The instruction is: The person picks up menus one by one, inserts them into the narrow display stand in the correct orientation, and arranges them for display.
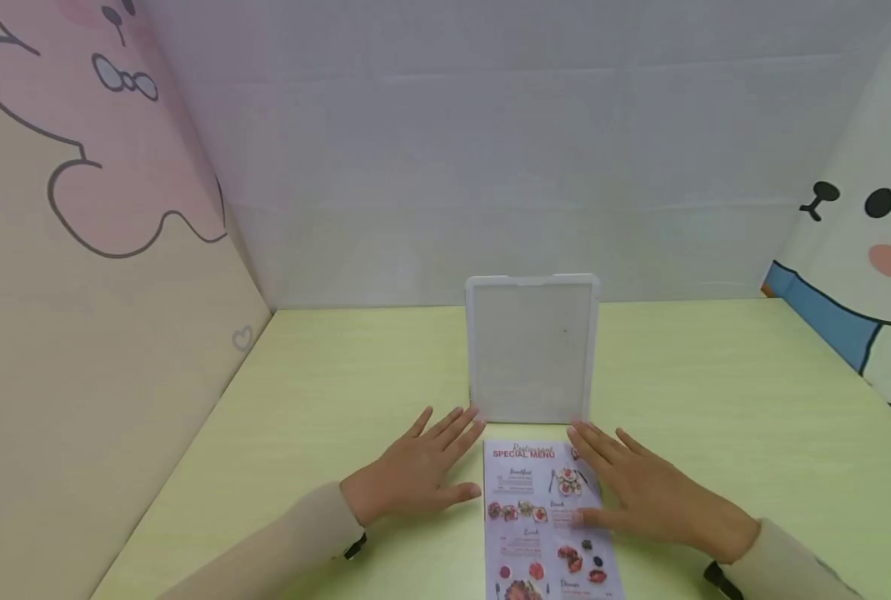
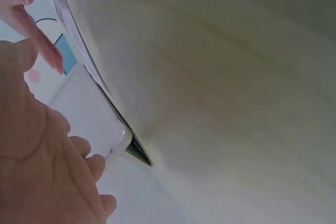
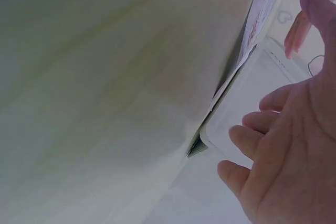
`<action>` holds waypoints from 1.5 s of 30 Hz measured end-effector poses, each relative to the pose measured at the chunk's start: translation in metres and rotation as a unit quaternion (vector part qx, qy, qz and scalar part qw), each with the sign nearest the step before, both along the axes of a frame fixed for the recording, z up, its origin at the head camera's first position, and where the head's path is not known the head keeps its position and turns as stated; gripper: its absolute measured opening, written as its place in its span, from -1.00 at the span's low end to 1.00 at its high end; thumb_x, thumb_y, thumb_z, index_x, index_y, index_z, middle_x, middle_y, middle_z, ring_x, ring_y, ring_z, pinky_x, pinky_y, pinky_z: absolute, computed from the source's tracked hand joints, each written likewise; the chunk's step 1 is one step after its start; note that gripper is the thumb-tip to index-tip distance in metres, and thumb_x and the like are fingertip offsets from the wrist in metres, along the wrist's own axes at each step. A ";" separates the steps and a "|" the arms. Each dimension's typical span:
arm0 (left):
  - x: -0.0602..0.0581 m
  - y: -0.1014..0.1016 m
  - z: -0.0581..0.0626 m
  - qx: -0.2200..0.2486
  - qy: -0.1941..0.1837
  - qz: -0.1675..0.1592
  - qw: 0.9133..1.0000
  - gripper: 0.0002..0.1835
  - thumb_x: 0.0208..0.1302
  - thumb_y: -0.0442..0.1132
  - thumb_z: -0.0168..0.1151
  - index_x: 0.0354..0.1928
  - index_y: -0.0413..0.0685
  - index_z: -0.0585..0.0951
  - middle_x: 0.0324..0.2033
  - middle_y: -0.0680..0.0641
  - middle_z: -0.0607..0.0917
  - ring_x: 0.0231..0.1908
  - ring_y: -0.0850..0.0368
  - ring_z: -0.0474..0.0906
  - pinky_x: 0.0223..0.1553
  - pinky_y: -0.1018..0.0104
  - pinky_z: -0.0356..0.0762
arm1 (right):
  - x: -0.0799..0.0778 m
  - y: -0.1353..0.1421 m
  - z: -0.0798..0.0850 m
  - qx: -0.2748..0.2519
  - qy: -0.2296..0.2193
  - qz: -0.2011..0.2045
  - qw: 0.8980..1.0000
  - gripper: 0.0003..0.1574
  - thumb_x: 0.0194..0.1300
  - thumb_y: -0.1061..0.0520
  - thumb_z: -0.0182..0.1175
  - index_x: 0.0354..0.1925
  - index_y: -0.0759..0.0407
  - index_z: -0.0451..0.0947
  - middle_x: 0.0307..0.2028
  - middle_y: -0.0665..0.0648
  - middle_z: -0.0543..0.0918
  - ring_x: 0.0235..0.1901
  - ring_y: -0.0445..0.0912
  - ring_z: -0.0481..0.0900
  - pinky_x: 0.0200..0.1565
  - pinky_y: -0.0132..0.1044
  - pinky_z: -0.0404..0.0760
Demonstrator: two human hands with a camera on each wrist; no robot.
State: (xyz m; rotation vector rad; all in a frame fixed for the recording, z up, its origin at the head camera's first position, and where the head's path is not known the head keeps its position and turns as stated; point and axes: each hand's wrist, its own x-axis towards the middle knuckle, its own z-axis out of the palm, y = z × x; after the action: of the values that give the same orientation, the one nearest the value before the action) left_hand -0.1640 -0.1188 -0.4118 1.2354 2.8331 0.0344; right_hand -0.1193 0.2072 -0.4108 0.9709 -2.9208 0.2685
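Observation:
A white-framed clear display stand (image 1: pixel 533 354) stands upright on the table, its panel blank. In front of it lies a printed restaurant menu sheet (image 1: pixel 523 533), flat, its lower end cut off by the head view's edge. My left hand (image 1: pixel 422 471), fingers straight and spread, reaches to the stand's lower left corner, left of the menu. On the other side my right hand (image 1: pixel 648 496) extends its fingers toward the stand's lower right corner, overlapping the menu's right edge in the head view. Both wrist views show the left palm (image 2: pixel 47 156) and the right palm (image 3: pixel 294 156) holding nothing.
The pale yellow table (image 1: pixel 355 375) runs back to a white cloth wall (image 1: pixel 453 167). A side panel with a pink cartoon figure (image 1: pixel 115 167) rises on the left. On the right stands another panel with a white cartoon face (image 1: pixel 865 242).

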 end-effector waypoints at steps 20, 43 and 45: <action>0.009 0.024 -0.003 -0.078 -0.081 -0.020 0.993 -0.10 0.35 0.43 -0.36 0.52 0.01 -0.08 0.52 0.05 -0.11 0.50 0.14 -0.16 0.48 0.07 -0.12 | 0.002 -0.003 0.002 0.058 -0.075 0.024 0.995 0.19 0.21 -0.58 -0.11 0.41 0.29 0.17 0.43 0.28 0.19 0.39 0.19 0.21 0.33 0.20 0.16; 0.012 0.033 0.004 -0.092 -0.088 0.002 0.992 -0.11 0.34 0.35 -0.11 0.50 -0.04 0.02 0.52 0.01 -0.04 0.50 0.11 -0.12 0.47 0.13 -0.04 | 0.000 -0.006 0.002 0.041 -0.102 0.017 0.994 0.18 0.17 -0.52 0.04 0.38 0.33 0.20 0.42 0.32 0.18 0.40 0.23 0.17 0.34 0.26 0.09; 0.012 0.034 0.004 -0.087 -0.094 0.005 0.992 -0.11 0.33 0.34 -0.09 0.50 -0.06 0.03 0.52 0.00 -0.04 0.50 0.10 -0.12 0.47 0.15 -0.03 | 0.000 -0.007 0.003 0.039 -0.106 0.018 0.993 0.19 0.17 -0.51 0.05 0.39 0.34 0.19 0.42 0.33 0.18 0.39 0.23 0.18 0.33 0.25 0.13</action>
State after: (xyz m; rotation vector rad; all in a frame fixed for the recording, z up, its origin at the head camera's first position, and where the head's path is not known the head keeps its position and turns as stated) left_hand -0.1521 -0.0851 -0.4078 1.1198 2.6183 -0.0902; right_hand -0.1188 0.2003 -0.4079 1.0680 -3.1301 0.2777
